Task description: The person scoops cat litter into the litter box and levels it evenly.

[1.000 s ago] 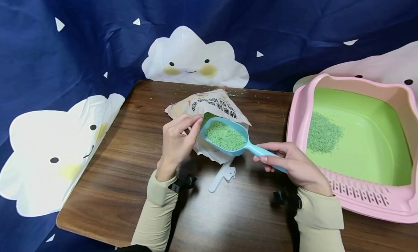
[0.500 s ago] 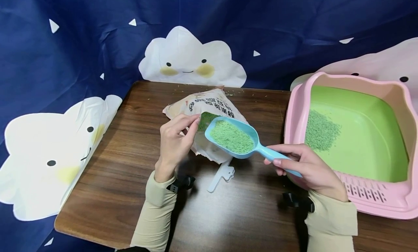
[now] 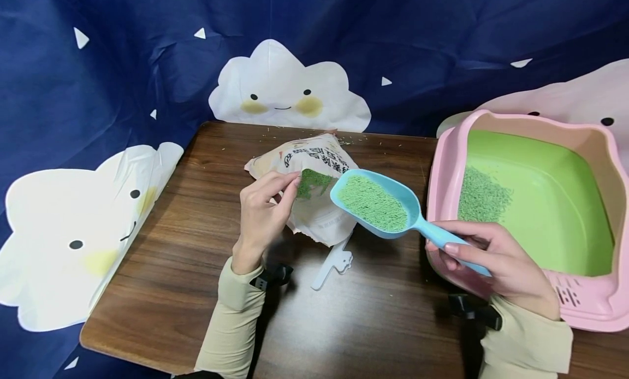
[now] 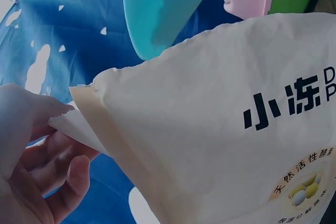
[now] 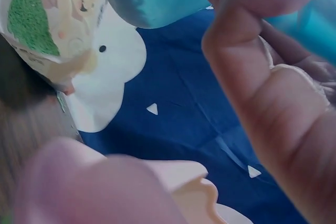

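Observation:
My right hand (image 3: 501,264) grips the handle of a light blue scoop (image 3: 414,201), which is heaped with green litter pellets (image 3: 373,203). The scoop hangs in the air between the bag and the litter box, its bowl toward the left. With thumb and forefinger my left hand (image 3: 265,212) pinches the edge of the open mouth of a white paper litter bag (image 3: 319,220). Green pellets (image 3: 314,181) show inside the bag. In the left wrist view the pinched edge of the bag (image 4: 199,114) stands close to the thumb, and the scoop (image 4: 163,9) appears beyond its rim.
A pink litter box (image 3: 447,177) with a green floor stands at the right, with a pile of pellets (image 3: 484,196) inside. A white clip (image 3: 331,267) lies on the wooden table (image 3: 162,270) before the bag. Stray pellets dot the table's back edge, near a blue cloud-print cloth (image 3: 413,35).
My right hand has carried the full scoop from the bag's mouth rightward, toward the litter box, uncovering more of the bag's opening. My left hand keeps its pinch on the bag.

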### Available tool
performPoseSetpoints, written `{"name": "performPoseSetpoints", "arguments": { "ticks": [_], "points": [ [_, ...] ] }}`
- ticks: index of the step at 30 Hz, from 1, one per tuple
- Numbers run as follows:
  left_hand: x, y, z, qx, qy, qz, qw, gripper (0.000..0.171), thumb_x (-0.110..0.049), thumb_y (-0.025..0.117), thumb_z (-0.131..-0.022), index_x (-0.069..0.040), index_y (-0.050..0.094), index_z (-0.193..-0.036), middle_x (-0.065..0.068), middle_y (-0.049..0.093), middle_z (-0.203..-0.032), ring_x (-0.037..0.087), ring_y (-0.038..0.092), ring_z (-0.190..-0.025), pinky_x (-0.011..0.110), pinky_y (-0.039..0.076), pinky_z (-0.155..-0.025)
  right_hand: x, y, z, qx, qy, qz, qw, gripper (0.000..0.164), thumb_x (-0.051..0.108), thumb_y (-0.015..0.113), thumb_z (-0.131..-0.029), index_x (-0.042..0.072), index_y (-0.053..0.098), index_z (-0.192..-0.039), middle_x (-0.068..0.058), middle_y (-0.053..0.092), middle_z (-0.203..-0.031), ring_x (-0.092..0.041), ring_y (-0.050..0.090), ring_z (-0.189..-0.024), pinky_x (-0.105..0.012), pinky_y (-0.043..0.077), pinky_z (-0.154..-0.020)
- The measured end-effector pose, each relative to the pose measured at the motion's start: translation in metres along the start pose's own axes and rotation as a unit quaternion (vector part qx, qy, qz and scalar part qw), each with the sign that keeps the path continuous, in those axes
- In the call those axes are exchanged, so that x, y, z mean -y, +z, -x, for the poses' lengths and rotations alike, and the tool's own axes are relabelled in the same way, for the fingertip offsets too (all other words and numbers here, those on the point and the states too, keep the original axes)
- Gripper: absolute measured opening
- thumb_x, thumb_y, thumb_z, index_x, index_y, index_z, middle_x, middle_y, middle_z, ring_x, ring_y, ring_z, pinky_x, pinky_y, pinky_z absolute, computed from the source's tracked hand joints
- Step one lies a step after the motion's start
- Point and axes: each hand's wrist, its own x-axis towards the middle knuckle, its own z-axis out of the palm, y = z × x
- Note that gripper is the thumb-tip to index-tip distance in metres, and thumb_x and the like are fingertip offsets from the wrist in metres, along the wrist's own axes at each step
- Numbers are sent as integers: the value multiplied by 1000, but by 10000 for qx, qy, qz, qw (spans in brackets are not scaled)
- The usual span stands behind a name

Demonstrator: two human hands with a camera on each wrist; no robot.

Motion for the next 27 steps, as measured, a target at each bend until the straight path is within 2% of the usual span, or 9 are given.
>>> {"name": "performPoseSetpoints", "arguments": {
  "ticks": [4,11,13,17,18,22,24,25,27],
  "points": [
    [0,0,0,-11,24,31,10000,13,1,65,-86,0,77,-90,7,70,-74,8,52,-55,13,41,-51,1,-8,9,-121,-347,191,9991,41,-23,31,-90,-20,47,-128,-12,68,-93,-21,55,-69,-32,44,-53],
    [0,0,0,-26,51,70,10000,13,2,65,-86,0,77,-91,7,70,-73,9,52,-55,12,41,-52,6,-19,25,-708,-351,-367,9962,44,-23,27,-92,-17,47,-131,-13,71,-100,-17,60,-69,-34,24,-40],
    [0,0,0,-29,54,84,9999,13,2,65,-86,0,77,-91,7,70,-73,9,52,-55,12,40,-52,9,-22,28,-906,-281,-341,9949,44,-22,27,-93,-13,49,-131,-12,71,-98,-16,62,-69,-31,29,-39],
    [1,0,0,-31,49,118,9999,12,2,65,-86,1,76,-91,7,69,-72,9,51,-55,13,40,-51,14,-27,35,-1153,-211,-160,9930,41,-19,28,-95,-13,50,-130,-9,69,-91,-16,60,-70,-26,43,-46],
    [1,1,0,-33,45,124,9999,12,2,65,-86,1,76,-91,7,69,-72,9,51,-55,13,40,-51,15,-28,36,-1204,-236,-85,9924,41,-19,28,-96,-14,49,-130,-9,68,-91,-16,58,-69,-24,43,-46],
    [0,0,0,-20,48,129,9999,12,2,65,-86,1,76,-91,7,69,-71,9,51,-55,13,40,-51,16,-34,43,-1315,-443,-267,9900,41,-19,24,-96,-16,47,-131,-10,67,-92,-14,52,-66,-21,25,-35],
    [0,0,0,-11,52,120,9999,12,2,65,-86,2,76,-91,8,69,-71,9,51,-55,13,40,-51,16,-37,46,-1406,-512,-550,9872,43,-19,22,-97,-15,47,-132,-12,69,-96,-14,54,-68,-23,23,-34],
    [0,0,0,-6,55,117,9999,12,2,65,-86,2,76,-91,8,69,-71,9,51,-55,13,40,-51,15,-39,48,-1497,-519,-602,9855,43,-19,22,-97,-14,48,-132,-13,70,-96,-14,56,-68,-22,28,-35],
    [0,0,0,-2,60,105,9999,12,1,65,-86,2,76,-90,8,69,-71,9,51,-56,13,40,-51,15,-41,51,-1701,-499,-634,9821,43,-18,24,-97,-12,50,-131,-13,71,-96,-13,60,-69,-21,27,-33]
  ]
}}
